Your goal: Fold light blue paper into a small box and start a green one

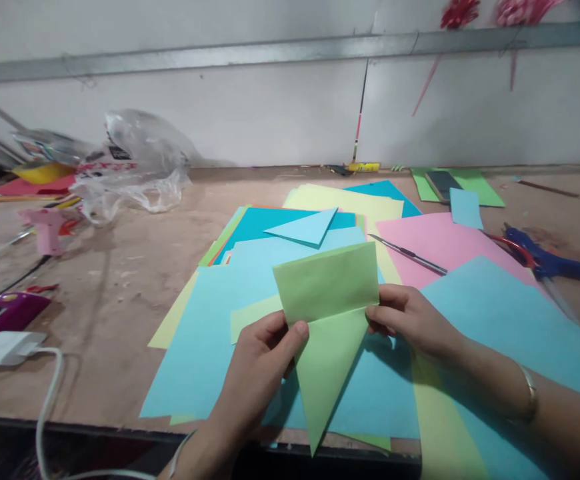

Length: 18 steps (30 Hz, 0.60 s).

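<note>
A folded light-green paper is held up between my two hands, its upper part a broad flap and its lower part narrowing to a point. A crease runs across it at thumb height. My left hand pinches its left edge, thumb in front. On the opposite edge, the fingers of my right hand pinch the paper near the crease. Beneath lie light-blue sheets, with a small green piece partly hidden behind my left hand. A folded light-blue triangle rests just beyond.
A craft knife lies on pink paper. Blue-handled pliers are at right, and a phone sits on green paper. Leftward are a plastic bag, a pink glue gun and a white charger with its cable.
</note>
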Each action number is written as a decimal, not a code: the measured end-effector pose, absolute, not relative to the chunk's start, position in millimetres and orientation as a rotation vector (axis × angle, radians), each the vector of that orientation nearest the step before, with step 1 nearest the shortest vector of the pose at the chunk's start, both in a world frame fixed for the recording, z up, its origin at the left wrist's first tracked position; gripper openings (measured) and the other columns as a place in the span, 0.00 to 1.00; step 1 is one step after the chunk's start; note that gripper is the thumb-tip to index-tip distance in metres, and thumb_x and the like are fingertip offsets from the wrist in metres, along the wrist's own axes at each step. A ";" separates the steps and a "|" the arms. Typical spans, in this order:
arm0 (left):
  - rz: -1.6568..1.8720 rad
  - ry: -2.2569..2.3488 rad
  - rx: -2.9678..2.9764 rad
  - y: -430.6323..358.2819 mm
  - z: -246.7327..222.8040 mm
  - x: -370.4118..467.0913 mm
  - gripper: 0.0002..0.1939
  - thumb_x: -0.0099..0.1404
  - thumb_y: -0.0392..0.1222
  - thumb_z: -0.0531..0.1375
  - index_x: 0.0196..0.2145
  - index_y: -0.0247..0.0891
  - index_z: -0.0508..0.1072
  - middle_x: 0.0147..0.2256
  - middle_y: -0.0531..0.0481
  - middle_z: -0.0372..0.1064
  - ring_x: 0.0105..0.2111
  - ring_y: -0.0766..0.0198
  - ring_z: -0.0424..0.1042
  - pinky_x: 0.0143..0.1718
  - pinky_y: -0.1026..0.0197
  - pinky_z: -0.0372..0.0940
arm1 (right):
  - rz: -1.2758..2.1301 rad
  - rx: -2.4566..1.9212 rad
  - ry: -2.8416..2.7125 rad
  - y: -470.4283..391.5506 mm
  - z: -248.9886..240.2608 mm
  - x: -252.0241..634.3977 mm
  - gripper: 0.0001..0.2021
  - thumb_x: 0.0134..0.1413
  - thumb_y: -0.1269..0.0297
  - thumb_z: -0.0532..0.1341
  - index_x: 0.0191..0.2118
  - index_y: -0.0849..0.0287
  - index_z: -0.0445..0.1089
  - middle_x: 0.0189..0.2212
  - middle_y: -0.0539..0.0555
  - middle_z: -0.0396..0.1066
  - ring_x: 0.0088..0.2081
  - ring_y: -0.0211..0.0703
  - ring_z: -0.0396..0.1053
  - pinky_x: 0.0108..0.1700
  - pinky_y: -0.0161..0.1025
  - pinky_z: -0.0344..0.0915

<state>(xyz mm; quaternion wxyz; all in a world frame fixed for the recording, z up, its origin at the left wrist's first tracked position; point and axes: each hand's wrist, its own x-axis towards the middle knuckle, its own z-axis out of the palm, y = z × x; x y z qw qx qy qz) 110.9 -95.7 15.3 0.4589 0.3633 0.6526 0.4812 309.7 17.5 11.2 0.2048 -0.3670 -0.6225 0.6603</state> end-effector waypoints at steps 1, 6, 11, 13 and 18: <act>1.178 1.600 0.897 -95.6 15.6 111.4 0.15 0.58 0.50 0.63 0.24 0.35 0.72 0.17 0.58 0.54 0.18 0.72 0.52 0.19 0.69 0.49 | 1.847 -1.020 -1.717 17.2 10.0 309.6 0.04 0.47 0.68 0.60 0.25 0.61 0.69 0.19 0.49 0.67 0.21 0.32 0.59 0.23 0.33 0.54; 1.213 1.584 0.908 -95.3 15.1 111.6 0.10 0.58 0.45 0.63 0.30 0.35 0.76 0.19 0.57 0.59 0.18 0.73 0.53 0.18 0.70 0.49 | 1.934 -1.102 -1.455 15.2 4.1 307.3 0.08 0.43 0.71 0.59 0.33 0.61 0.73 0.17 0.47 0.66 0.19 0.30 0.59 0.21 0.30 0.52; 1.250 1.513 0.844 -95.4 14.8 109.3 0.08 0.59 0.44 0.63 0.31 0.36 0.75 0.20 0.57 0.63 0.17 0.74 0.57 0.19 0.70 0.53 | 1.988 -1.128 -1.231 18.2 3.1 304.9 0.06 0.37 0.70 0.62 0.28 0.59 0.70 0.14 0.45 0.63 0.16 0.28 0.56 0.18 0.28 0.47; 1.235 1.499 0.792 -95.4 14.7 109.1 0.05 0.57 0.40 0.63 0.31 0.37 0.75 0.19 0.58 0.63 0.17 0.74 0.59 0.20 0.70 0.54 | 2.031 -1.124 -1.179 20.0 4.1 304.9 0.04 0.36 0.70 0.62 0.25 0.59 0.68 0.12 0.44 0.60 0.14 0.28 0.54 0.17 0.28 0.45; 1.190 1.467 0.713 -95.3 13.5 108.3 0.06 0.55 0.38 0.64 0.33 0.38 0.75 0.18 0.58 0.64 0.18 0.72 0.62 0.22 0.70 0.55 | 2.153 -1.018 -1.081 22.2 3.2 306.3 0.04 0.34 0.71 0.60 0.23 0.59 0.69 0.11 0.44 0.59 0.13 0.28 0.52 0.16 0.28 0.43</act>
